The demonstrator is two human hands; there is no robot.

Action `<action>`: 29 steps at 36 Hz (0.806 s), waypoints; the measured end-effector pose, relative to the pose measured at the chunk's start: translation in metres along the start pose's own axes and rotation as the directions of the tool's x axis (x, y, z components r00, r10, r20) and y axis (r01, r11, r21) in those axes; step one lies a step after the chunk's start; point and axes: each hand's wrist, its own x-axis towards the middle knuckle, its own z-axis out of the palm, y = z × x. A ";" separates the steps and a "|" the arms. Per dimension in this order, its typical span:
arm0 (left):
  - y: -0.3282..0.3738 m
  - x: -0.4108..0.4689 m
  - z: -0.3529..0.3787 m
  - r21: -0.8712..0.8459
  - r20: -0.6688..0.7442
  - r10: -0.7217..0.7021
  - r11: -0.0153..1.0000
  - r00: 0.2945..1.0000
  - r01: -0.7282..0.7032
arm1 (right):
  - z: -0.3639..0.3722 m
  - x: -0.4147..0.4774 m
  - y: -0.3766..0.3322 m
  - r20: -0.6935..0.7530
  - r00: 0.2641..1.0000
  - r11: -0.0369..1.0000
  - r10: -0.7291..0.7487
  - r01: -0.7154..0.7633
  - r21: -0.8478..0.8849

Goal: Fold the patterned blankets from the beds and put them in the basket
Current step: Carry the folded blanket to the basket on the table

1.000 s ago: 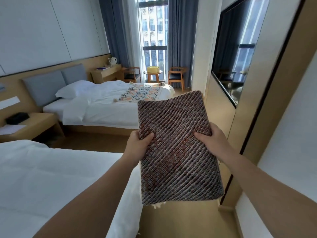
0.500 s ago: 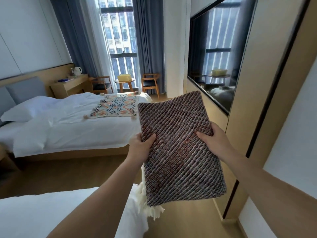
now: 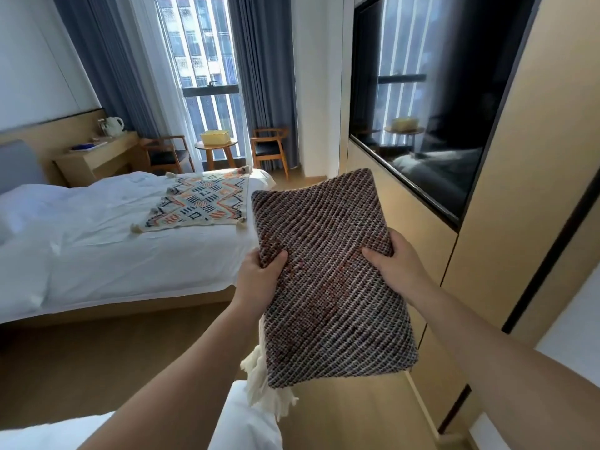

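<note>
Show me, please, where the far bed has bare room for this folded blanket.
The bed is bare left of the patterned blanket and along the near edge. That blanket crowds the foot; the basket fills the table.

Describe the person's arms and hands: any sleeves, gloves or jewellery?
The left forearm and right forearm are bare, with no sleeves in view. The left hand and right hand wear no gloves; no watch, bracelet or ring shows, though most fingers are hidden.
</note>
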 end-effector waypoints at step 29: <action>0.008 0.383 0.155 -0.023 -0.173 0.017 1.000 0.985 -0.022 | 0.000 0.439 0.068 0.104 0.993 0.998 -0.049 0.045 0.044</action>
